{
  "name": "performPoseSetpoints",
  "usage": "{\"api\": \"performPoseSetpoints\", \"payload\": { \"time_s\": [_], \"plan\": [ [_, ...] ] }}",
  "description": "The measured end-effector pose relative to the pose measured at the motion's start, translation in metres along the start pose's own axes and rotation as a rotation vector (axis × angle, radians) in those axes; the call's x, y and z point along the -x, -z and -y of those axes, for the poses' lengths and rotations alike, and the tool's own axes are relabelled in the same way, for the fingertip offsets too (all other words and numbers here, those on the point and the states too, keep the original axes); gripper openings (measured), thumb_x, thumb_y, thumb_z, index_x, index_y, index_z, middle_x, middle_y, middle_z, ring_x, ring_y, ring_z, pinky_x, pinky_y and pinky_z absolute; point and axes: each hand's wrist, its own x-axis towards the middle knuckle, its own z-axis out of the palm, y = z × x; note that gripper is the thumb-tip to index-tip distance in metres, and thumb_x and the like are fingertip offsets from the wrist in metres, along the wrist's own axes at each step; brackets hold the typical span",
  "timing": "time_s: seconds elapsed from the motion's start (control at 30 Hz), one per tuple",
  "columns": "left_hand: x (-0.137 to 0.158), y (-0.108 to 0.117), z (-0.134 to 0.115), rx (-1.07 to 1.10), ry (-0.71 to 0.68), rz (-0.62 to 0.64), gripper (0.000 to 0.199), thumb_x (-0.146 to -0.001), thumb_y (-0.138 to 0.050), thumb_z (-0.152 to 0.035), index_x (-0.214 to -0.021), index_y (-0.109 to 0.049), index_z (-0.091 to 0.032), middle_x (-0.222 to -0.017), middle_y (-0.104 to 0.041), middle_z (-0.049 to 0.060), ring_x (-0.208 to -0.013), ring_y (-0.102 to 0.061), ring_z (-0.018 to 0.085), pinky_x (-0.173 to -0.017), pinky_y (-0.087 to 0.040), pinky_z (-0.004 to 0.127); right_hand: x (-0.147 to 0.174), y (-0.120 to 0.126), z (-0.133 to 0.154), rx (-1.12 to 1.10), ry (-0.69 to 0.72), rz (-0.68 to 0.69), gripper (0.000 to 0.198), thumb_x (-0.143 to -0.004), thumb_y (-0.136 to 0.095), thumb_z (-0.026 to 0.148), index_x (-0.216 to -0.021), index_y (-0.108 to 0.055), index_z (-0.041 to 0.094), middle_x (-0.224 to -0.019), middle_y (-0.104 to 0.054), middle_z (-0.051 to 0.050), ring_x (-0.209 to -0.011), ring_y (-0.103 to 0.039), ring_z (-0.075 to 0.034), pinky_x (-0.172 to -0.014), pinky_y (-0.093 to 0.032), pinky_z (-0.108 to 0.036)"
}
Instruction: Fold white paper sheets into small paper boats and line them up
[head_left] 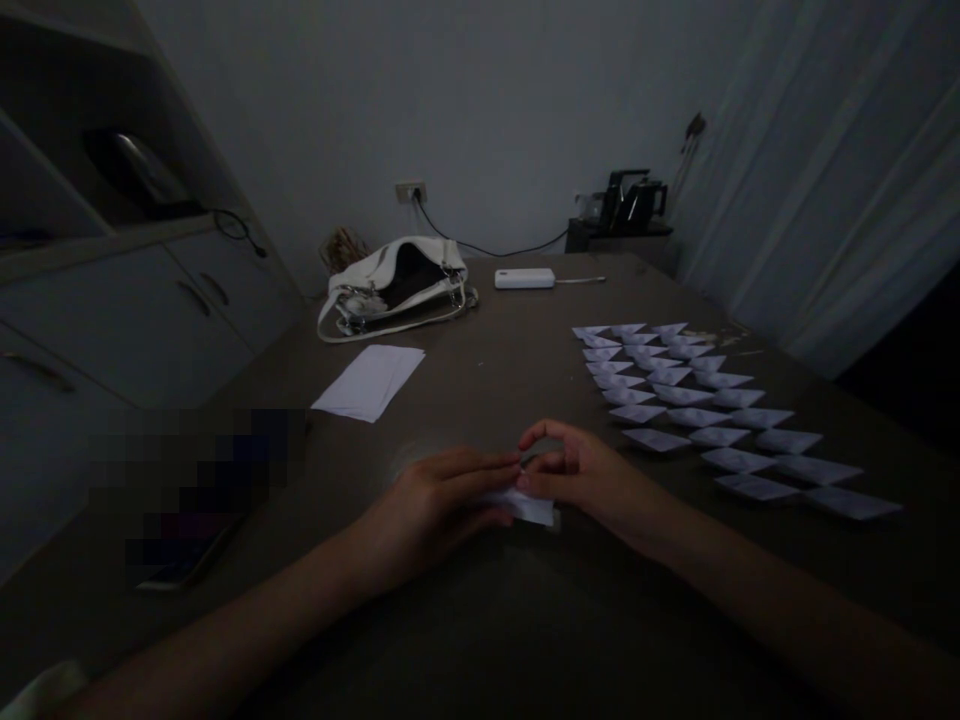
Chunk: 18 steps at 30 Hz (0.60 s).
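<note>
Between my hands, low over the middle of the table, is a small folded piece of white paper (534, 508). My left hand (450, 495) grips it from the left, fingers together on top and thumb below. From the right, my right hand (564, 468) pinches its upper edge with thumb and fingers. The fingers hide much of the paper, so its full shape does not show. To the right stand rows of folded white paper boats (690, 415). A stack of flat white paper sheets (371, 383) lies ahead on the left.
A white handbag (397, 285) and a white power bank (524, 279) with a short cable lie at the table's far end. A phone (187, 560), partly blurred, rests at the left. Cabinets (150, 310) line the left side; a black kettle (641, 205) stands beyond.
</note>
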Motion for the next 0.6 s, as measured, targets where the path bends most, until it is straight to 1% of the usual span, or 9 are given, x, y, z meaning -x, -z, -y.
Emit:
{"api": "performPoseSetpoints", "payload": {
  "time_s": [0.1, 0.17, 0.27, 0.4, 0.5, 0.6],
  "plan": [
    [0.0, -0.0007, 0.0016, -0.029, -0.055, -0.064, 0.032, -0.085, -0.058, -0.021, -0.116, -0.058, -0.016, -0.11, -0.065, 0.01, -0.095, -0.063, 0.016, -0.079, -0.054, 0.027, 0.0022, -0.0013, 0.0017, -0.067, -0.034, 0.027, 0.04, -0.065, -0.075, 0.024, -0.094, -0.049, 0.018, -0.07, -0.063, 0.002, -0.059, -0.058, -0.009, -0.055, -0.041, -0.02],
    [0.0001, -0.0001, 0.002, -0.048, -0.075, -0.106, 0.03, -0.085, -0.058, -0.019, -0.115, -0.059, -0.015, -0.106, -0.067, 0.01, -0.09, -0.064, 0.015, -0.075, -0.055, 0.026, 0.0037, -0.0018, 0.0034, -0.092, -0.047, 0.048, 0.038, -0.066, -0.076, 0.027, -0.093, -0.05, 0.018, -0.07, -0.063, 0.002, -0.061, -0.058, -0.01, -0.056, -0.042, -0.02],
    [0.0001, 0.002, 0.0008, -0.054, -0.072, -0.13, 0.03, -0.084, -0.059, -0.018, -0.114, -0.061, -0.016, -0.106, -0.067, 0.01, -0.091, -0.065, 0.016, -0.075, -0.055, 0.025, 0.0058, -0.0021, 0.0067, -0.128, -0.057, 0.052, 0.034, -0.066, -0.076, 0.027, -0.089, -0.052, 0.018, -0.07, -0.062, 0.001, -0.063, -0.059, -0.01, -0.059, -0.044, -0.022],
    [-0.0014, 0.0051, -0.0019, -0.012, 0.014, -0.107, 0.031, -0.083, -0.061, -0.02, -0.113, -0.062, -0.018, -0.116, -0.062, 0.011, -0.099, -0.063, 0.017, -0.081, -0.054, 0.026, 0.0073, -0.0024, 0.0092, -0.172, -0.073, 0.047, 0.033, -0.066, -0.075, 0.025, -0.088, -0.053, 0.017, -0.072, -0.062, 0.001, -0.067, -0.06, -0.01, -0.065, -0.047, -0.024],
    [-0.0033, 0.0052, -0.0024, 0.064, 0.095, -0.095, 0.025, -0.082, -0.062, -0.02, -0.107, -0.065, -0.019, -0.11, -0.064, 0.008, -0.095, -0.063, 0.015, -0.079, -0.053, 0.025, 0.0064, -0.0034, 0.0073, -0.132, -0.055, 0.058, 0.034, -0.067, -0.074, 0.025, -0.093, -0.053, 0.017, -0.072, -0.062, 0.002, -0.064, -0.059, -0.009, -0.062, -0.046, -0.023],
    [-0.005, 0.0046, -0.0023, 0.137, 0.177, -0.086, 0.018, -0.08, -0.064, -0.02, -0.097, -0.068, -0.019, -0.104, -0.064, 0.006, -0.091, -0.063, 0.015, -0.078, -0.052, 0.026, 0.0047, -0.005, 0.0039, -0.023, 0.018, 0.073, 0.04, -0.068, -0.073, 0.022, -0.1, -0.049, 0.019, -0.072, -0.063, 0.002, -0.061, -0.059, -0.009, -0.059, -0.044, -0.022]
  ]
}}
